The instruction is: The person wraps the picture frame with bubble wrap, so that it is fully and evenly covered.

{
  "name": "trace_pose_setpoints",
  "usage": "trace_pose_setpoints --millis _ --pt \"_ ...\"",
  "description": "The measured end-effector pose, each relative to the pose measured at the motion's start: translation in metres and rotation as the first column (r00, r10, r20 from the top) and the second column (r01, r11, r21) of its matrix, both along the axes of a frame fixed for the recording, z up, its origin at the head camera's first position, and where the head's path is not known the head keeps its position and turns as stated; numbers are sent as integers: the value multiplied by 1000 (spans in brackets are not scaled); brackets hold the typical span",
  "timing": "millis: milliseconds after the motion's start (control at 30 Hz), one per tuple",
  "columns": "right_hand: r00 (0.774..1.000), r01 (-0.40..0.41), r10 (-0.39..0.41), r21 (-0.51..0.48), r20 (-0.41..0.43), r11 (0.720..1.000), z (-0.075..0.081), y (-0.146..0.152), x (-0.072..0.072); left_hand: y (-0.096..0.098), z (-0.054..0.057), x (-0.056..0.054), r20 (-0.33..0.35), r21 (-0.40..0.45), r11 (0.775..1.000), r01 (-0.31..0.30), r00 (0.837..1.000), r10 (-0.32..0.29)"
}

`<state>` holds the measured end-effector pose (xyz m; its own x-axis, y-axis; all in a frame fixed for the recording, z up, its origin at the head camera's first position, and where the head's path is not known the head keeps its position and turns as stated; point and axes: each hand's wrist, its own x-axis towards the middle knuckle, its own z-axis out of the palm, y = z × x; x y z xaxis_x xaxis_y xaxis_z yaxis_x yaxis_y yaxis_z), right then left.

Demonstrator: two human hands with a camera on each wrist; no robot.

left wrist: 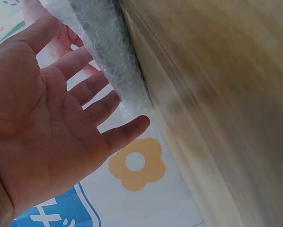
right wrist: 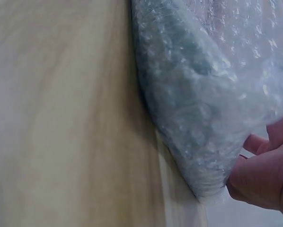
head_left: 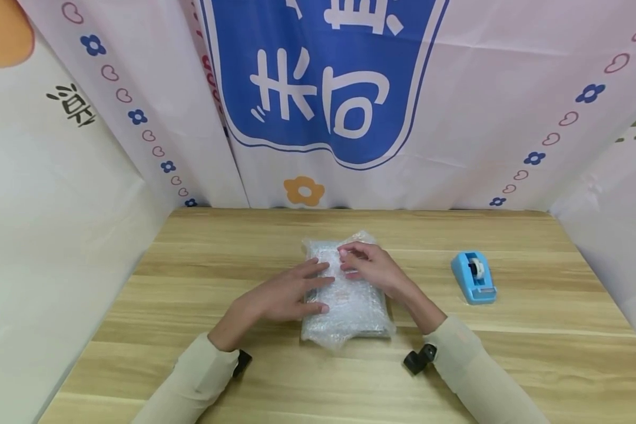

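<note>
A flat rectangular bundle in clear bubble wrap [head_left: 344, 303] lies on the table, the wrap's loose edges sticking out past its far and near ends. What is inside is blurred by the wrap. My left hand [head_left: 288, 292] rests on the bundle's left side, its fingers spread and nearly straight; the left wrist view shows the palm [left wrist: 42, 123] beside the wrap [left wrist: 108, 47]. Over the far right part, my right hand [head_left: 373, 268] touches the wrap with loosely bent fingers. In the right wrist view, that hand [right wrist: 264, 175] is partly hidden behind the wrap [right wrist: 193, 109].
A blue tape dispenser [head_left: 474, 278] with a roll of tape stands on the wooden table [head_left: 540, 330], to the right of the bundle. A printed cloth [head_left: 456, 118] hangs along the table's back edge. White panels [head_left: 58, 235] flank both sides.
</note>
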<state>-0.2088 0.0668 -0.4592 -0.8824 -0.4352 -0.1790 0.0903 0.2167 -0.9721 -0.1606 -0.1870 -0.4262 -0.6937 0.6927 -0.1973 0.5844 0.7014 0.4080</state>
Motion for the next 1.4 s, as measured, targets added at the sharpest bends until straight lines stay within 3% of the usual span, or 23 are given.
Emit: trace_pose_setpoints --millis 333,500,700,800,900,1000,1233,1400 --pt "999 -38 38 11 -32 999 -1 4 -1 0 -2 -3 25 3 1000 -6 1000 6" --pt "989 -91 99 75 -113 993 1 9 0 0 -2 -3 48 10 1000 -23 999 22" --pt "947 -88 144 196 -289 977 9 13 5 0 -4 -4 52 13 999 -32 998 31" --pt "897 -57 182 302 -402 952 15 15 7 0 -4 -4 51 8 999 -34 998 34" --pt "858 -38 238 406 -456 913 20 18 7 0 -4 -5 52 7 999 -37 998 37" --pt "838 -57 294 461 -460 886 22 23 6 0 -4 -5 55 11 999 -40 998 39" --pt "830 -146 382 503 -406 852 19 32 8 0 -3 -4 65 21 999 -39 997 37" --pt "812 -166 420 530 -405 832 18 31 9 0 -2 -4 67 19 999 -40 997 39"
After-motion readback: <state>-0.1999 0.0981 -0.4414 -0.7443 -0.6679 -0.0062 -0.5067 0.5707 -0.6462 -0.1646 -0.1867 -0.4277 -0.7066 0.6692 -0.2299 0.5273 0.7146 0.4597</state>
